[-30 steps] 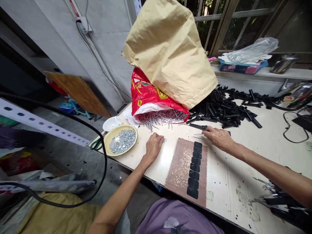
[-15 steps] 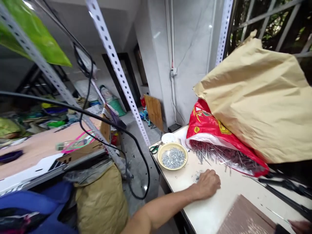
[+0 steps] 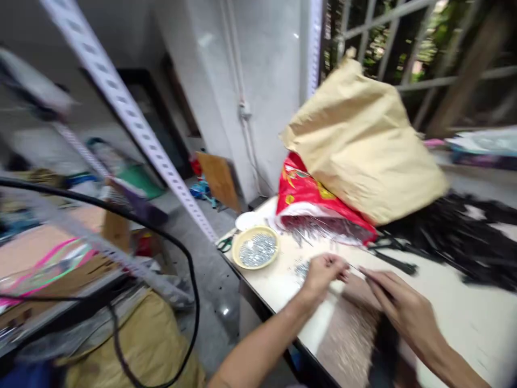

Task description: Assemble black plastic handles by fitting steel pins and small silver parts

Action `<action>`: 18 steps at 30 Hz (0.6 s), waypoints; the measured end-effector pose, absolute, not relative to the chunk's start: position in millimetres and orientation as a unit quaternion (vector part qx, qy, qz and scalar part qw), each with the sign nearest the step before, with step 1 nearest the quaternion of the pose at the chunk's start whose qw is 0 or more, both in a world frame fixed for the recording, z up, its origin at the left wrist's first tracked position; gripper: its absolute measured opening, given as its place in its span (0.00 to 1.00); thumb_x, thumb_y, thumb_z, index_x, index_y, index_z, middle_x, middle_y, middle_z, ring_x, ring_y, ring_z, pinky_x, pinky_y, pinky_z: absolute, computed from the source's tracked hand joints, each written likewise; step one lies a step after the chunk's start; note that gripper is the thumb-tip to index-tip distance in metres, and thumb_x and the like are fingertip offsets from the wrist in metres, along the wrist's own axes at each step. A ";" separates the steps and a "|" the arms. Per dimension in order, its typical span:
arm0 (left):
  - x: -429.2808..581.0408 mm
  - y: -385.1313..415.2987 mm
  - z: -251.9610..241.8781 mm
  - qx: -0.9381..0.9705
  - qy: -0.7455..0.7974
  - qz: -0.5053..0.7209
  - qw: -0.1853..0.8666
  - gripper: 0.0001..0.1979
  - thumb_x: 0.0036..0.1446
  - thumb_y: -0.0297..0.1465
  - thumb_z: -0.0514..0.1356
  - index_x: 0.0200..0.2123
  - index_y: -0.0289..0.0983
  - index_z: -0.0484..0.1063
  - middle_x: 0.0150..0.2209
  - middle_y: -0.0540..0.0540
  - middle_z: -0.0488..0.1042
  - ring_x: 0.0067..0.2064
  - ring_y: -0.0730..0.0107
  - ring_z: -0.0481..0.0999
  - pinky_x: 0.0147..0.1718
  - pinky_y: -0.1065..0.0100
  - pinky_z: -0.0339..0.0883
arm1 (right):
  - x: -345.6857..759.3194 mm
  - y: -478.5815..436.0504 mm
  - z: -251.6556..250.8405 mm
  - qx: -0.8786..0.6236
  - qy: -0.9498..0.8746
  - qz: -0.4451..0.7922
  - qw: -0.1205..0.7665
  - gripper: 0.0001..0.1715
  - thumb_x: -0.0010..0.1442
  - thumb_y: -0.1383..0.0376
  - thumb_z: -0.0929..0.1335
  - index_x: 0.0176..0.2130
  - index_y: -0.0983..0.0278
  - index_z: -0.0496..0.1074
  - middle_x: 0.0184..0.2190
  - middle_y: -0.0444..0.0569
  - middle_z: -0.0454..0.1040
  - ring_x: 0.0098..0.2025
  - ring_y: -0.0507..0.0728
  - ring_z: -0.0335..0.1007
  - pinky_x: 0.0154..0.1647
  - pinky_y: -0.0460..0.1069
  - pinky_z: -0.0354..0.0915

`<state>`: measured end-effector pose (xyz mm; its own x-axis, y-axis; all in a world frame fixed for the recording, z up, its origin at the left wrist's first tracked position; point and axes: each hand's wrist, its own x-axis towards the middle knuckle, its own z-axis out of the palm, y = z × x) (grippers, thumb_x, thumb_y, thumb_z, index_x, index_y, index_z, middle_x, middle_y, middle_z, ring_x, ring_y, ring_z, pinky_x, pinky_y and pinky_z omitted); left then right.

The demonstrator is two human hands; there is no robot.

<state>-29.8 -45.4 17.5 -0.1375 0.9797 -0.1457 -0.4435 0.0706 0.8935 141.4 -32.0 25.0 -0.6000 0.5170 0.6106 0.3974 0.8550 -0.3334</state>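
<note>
The picture is smeared by motion. My left hand [image 3: 323, 272] rests on the pale table [image 3: 464, 318] with its fingers pinched together, beside a small scatter of silver pieces [image 3: 301, 268]. What it pinches is too small to name. My right hand [image 3: 398, 304] lies over a brown board [image 3: 355, 337], fingers pressed together round a thin metal pin [image 3: 356, 268] whose tip reaches the left fingers. A yellow dish [image 3: 236, 253] of silver pieces stands to the left of both hands.
A red bag [image 3: 307, 199] spilling metal pins lies under a tan paper sack [image 3: 363, 145]. A heap of black parts [image 3: 456, 237] fills the right. A white bowl [image 3: 247, 220], green scissors [image 3: 223, 245], a perforated shelf upright [image 3: 133, 124] and a black cable [image 3: 189, 280] are at the left.
The camera swung left and has come partly back. My left hand lifted its fingers into a pinch, and my right hand came back into view, close to the left.
</note>
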 end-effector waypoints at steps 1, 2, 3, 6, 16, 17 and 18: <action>-28.6 -45.3 20.6 0.302 0.433 0.613 0.588 0.18 0.38 0.39 0.70 0.27 0.30 0.73 0.25 0.46 0.73 0.23 0.77 0.69 0.25 0.73 0.65 | 141.9 -34.5 23.4 -0.327 -0.867 0.089 0.366 0.19 0.64 0.66 0.59 0.52 0.53 0.67 0.41 0.47 0.74 0.39 0.56 0.74 0.32 0.48 0.69; -28.0 -44.4 22.9 0.296 0.424 0.616 0.594 0.18 0.40 0.38 0.70 0.28 0.30 0.73 0.26 0.46 0.74 0.24 0.78 0.70 0.26 0.73 0.65 | 141.7 -35.2 23.0 -0.391 -0.844 0.099 0.355 0.17 0.64 0.65 0.60 0.50 0.54 0.69 0.41 0.46 0.74 0.40 0.55 0.74 0.35 0.48 0.69; -27.7 -43.0 24.7 0.292 0.414 0.617 0.602 0.17 0.41 0.37 0.70 0.28 0.30 0.73 0.27 0.46 0.74 0.25 0.78 0.70 0.27 0.73 0.66 | 141.4 -34.8 23.8 -0.405 -0.840 0.108 0.343 0.17 0.65 0.65 0.60 0.50 0.55 0.70 0.41 0.46 0.74 0.40 0.55 0.73 0.37 0.47 0.69; -25.2 -40.3 28.2 0.291 0.397 0.603 0.628 0.14 0.43 0.34 0.69 0.29 0.30 0.73 0.27 0.46 0.74 0.26 0.78 0.71 0.28 0.73 0.67 | 143.0 -33.1 30.4 -0.429 -0.837 0.108 0.323 0.17 0.65 0.65 0.59 0.51 0.55 0.70 0.41 0.45 0.74 0.39 0.53 0.73 0.39 0.46 0.68; -14.1 -39.4 29.0 0.287 0.397 0.585 0.646 0.15 0.41 0.32 0.70 0.31 0.30 0.73 0.27 0.48 0.75 0.26 0.79 0.72 0.31 0.73 0.68 | 158.4 -43.1 35.7 -0.449 -0.842 0.050 0.294 0.16 0.66 0.64 0.60 0.51 0.57 0.70 0.40 0.46 0.74 0.40 0.52 0.71 0.37 0.45 0.64; -13.7 -39.0 28.6 0.291 0.396 0.584 0.647 0.15 0.41 0.32 0.70 0.31 0.30 0.73 0.28 0.48 0.75 0.26 0.79 0.72 0.31 0.73 0.68 | 159.1 -43.7 35.4 -0.450 -0.842 0.046 0.295 0.16 0.66 0.64 0.60 0.51 0.57 0.70 0.40 0.46 0.74 0.40 0.52 0.71 0.37 0.45 0.64; -13.4 -38.8 28.2 0.296 0.395 0.583 0.645 0.14 0.41 0.32 0.70 0.30 0.31 0.73 0.28 0.48 0.75 0.26 0.79 0.72 0.31 0.74 0.68 | 159.7 -44.2 35.1 -0.452 -0.840 0.043 0.295 0.16 0.66 0.64 0.60 0.51 0.57 0.70 0.40 0.46 0.74 0.40 0.52 0.71 0.37 0.45 0.64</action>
